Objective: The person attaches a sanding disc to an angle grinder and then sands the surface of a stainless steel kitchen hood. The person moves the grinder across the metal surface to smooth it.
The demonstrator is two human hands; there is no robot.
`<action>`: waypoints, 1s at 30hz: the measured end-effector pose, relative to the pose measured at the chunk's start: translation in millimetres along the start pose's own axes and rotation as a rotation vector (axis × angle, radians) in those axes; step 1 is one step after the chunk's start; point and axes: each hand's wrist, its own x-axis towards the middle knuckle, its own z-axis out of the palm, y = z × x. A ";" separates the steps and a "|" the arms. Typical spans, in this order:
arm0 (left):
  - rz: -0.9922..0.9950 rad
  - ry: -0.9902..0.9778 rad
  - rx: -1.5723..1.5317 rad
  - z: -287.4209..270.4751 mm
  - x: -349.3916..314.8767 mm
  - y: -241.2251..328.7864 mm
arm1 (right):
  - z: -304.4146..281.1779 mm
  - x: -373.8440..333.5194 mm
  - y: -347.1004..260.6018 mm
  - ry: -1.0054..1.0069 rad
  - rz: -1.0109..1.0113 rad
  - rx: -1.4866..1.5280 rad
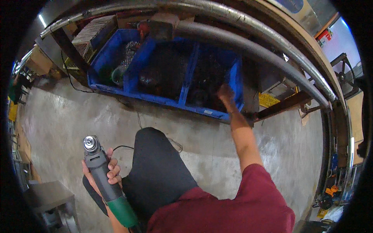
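Note:
My left hand is wrapped around the dark body of an angle grinder with a green rear end. The grinder's round metal spindle points up, and no disc shows on it. My right arm stretches forward, and my right hand is over or in the right-hand blue bin. That hand is blurred and dim, so its fingers and anything in them cannot be made out. Dark small pieces lie in that bin, too shadowed to name.
Two more blue bins stand beside it; the left one holds shiny small parts. Metal pipes run above the bins. A yellow crate is at the right, a metal stool at the lower left. A cord trails near my knee.

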 end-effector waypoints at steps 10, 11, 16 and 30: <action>-0.007 0.015 -0.038 -6.3 11.3 -9.1 | 28.1 -3.8 51.0 -0.446 -0.094 -0.013; -0.024 -0.007 -0.065 -10.3 15.1 -10.4 | 40.4 -3.0 84.1 -0.327 -0.125 0.003; 0.076 0.112 -0.002 1.5 -2.0 -8.0 | 13.0 -18.9 14.0 -0.164 -0.280 -0.018; -0.121 -0.026 -0.018 -13.9 27.9 -11.3 | -404.0 -134.3 -281.7 -0.782 -0.466 1.278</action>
